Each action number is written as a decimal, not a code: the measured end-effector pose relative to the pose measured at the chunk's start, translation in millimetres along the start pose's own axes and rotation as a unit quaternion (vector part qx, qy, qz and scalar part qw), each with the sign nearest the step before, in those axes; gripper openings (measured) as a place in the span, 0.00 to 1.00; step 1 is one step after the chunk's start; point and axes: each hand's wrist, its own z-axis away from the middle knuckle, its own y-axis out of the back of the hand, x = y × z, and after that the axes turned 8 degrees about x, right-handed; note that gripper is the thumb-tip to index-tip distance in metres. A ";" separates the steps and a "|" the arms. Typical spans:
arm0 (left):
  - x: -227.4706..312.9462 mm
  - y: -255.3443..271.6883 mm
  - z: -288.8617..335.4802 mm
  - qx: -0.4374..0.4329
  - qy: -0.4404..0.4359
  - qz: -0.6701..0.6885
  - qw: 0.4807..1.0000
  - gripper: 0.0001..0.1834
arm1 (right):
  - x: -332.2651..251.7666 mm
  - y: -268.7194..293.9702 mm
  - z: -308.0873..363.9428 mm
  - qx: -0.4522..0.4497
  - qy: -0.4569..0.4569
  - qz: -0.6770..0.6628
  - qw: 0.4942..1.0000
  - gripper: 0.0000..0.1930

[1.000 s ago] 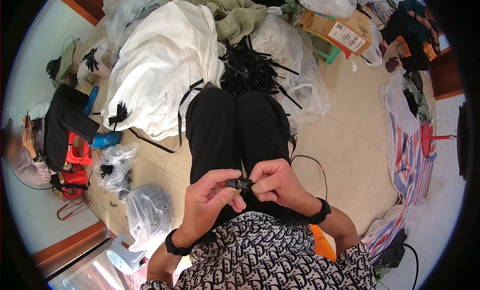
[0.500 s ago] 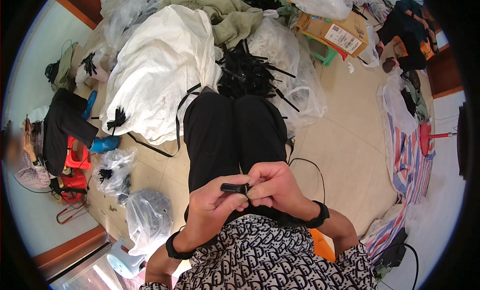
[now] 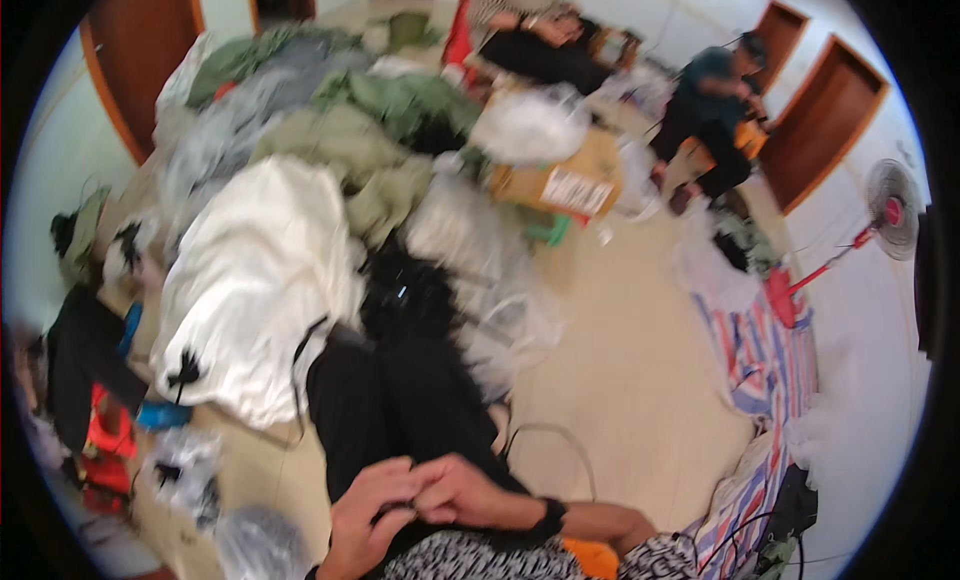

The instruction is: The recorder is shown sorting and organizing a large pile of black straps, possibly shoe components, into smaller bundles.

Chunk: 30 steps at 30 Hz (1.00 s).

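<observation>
My left hand [image 3: 368,512] and my right hand [image 3: 458,490] meet low in front of my lap, both closed with their fingertips together. Between them is a small black plastic piece [image 3: 406,508], now mostly hidden by the fingers and blurred. My black-trousered legs [image 3: 395,405] stretch out just beyond the hands. Past my knees lies a heap of black straps [image 3: 405,290], which look like webbing with plastic parts.
A large white sack [image 3: 255,280] lies left of the straps, with clear plastic bags [image 3: 490,315] on their right. Farther off are a cardboard box [image 3: 555,180], green cloth, and seated people. A red floor fan [image 3: 890,212] and striped sheeting [image 3: 755,365] line the right side.
The view has tilted up and swung right, bringing doors, the fan and another seated person into sight. My hands stay together, and the black piece shows less between them.
</observation>
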 end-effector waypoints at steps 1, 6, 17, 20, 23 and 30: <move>0.3 -1.3 3.0 0.010 0.035 0.029 0.999 0.13 | -0.3 -2.3 -1.4 -0.007 -0.023 -0.019 1.000 0.02; 15.2 -3.8 7.1 -0.019 0.065 0.079 0.995 0.10 | 11.6 1.8 -2.6 -0.081 0.010 -0.083 0.993 0.04; 12.2 -8.5 2.7 0.065 -0.077 -0.080 0.992 0.05 | -41.4 10.7 14.5 0.030 0.334 0.357 0.872 0.13; -2.1 -15.0 13.1 -0.022 -0.075 -0.188 0.979 0.07 | -50.5 -19.5 38.0 0.007 0.456 0.488 0.744 0.15; -11.7 -25.5 21.1 0.020 -0.130 -0.171 0.976 0.07 | -43.6 -18.5 32.1 -0.003 0.528 0.546 0.650 0.06; 6.4 -16.9 19.9 -0.061 -0.031 -0.159 0.985 0.08 | -45.5 -11.1 37.4 -0.014 0.479 0.485 0.732 0.06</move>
